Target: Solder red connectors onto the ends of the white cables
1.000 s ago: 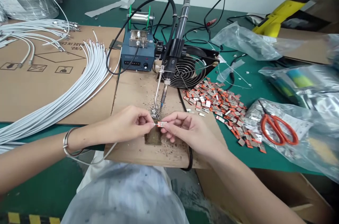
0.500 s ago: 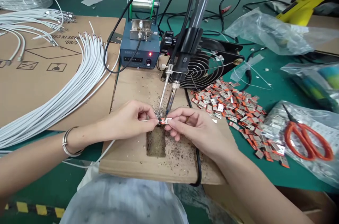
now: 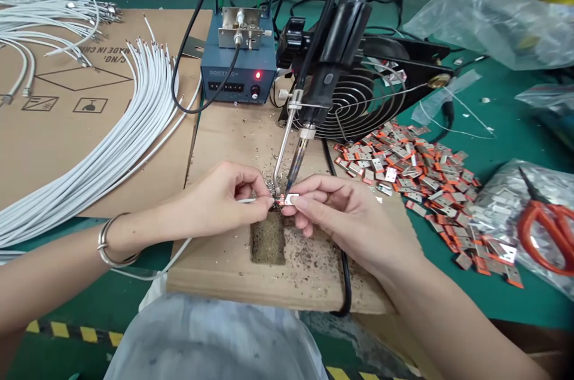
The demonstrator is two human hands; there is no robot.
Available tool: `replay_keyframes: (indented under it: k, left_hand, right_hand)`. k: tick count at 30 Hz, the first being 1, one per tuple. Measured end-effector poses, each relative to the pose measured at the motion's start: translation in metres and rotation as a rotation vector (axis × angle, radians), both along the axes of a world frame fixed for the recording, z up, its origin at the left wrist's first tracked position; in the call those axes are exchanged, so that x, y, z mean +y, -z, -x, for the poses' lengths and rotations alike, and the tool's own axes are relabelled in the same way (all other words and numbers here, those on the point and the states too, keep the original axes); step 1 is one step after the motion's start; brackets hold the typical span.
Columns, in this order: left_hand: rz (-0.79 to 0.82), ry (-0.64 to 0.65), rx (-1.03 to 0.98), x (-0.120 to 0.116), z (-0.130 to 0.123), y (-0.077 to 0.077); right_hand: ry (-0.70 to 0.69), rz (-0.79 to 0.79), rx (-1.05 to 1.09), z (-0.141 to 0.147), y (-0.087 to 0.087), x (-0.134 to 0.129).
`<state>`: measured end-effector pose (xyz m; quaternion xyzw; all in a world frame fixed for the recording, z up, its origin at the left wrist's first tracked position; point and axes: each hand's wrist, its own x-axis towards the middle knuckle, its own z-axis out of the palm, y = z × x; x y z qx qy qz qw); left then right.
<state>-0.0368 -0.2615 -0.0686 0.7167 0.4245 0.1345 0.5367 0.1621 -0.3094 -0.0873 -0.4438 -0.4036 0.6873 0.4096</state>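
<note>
A soldering step appears to be in hand: the end of a white cable [image 3: 245, 201] and an orange-and-silver USB plug [image 3: 291, 199] are held together directly under the tip of a stand-mounted soldering iron [image 3: 334, 72]. The cable is pinched close to its end by the left hand [image 3: 224, 200], with thumb and forefinger closed on it. The plug is gripped by its metal shell between the thumb and forefinger of the right hand [image 3: 343, 206], the other fingers being loosely curled beneath. Beside the iron's tip, the mouth of a bent solder-feed tube [image 3: 283, 146] is placed; a red lamp is lit on the blue solder feeder [image 3: 237, 78]. Whether the tip is actually touched by the joint cannot be told at this size.

For the next move, steadiness seems to be called for: the wire ends should be kept seated on the plug's contacts, each brought in turn to the tip, with the fingertips kept clear of the heat. More plugs are heaped on the green tabletop [image 3: 502, 105] to the right, and a bundle of white cables [image 3: 121, 146] is laid out on cardboard [image 3: 147, 188] to the left.
</note>
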Motion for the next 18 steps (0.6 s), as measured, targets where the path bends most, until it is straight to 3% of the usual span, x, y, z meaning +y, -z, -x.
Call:
replay_keyframes:
  k: [18]
  left_hand:
    - [0.016, -0.008, -0.018, -0.0018, 0.0008, 0.0046]
  right_hand:
    - [-0.007, -0.050, -0.124, -0.0010, 0.0026, -0.0013]
